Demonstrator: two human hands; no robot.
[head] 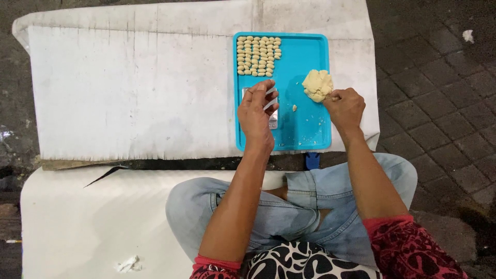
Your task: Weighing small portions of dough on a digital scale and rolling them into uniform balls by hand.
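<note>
Nearest the camera, crossed legs in pale blue jeans and red patterned sleeves fill the lower edge, with both forearms reaching out over a white sheet spread on the ground. On that sheet lies a turquoise tray. The left hand hovers over the tray's near left part, above a small silvery scale that it mostly hides; its fingers are loosely curled and slightly apart, and it seems to pinch something small between thumb and forefinger, though that cannot be made out for certain. Just right of it a tiny crumb of dough sits alone on the tray. The right hand rests at the tray's right rim, fingers drawn together and pinching the near edge of a pale yellow dough lump. Farther off, in the tray's far left corner, small dough pieces lie in tidy rows. Dark paving stones lie to the right.
</note>
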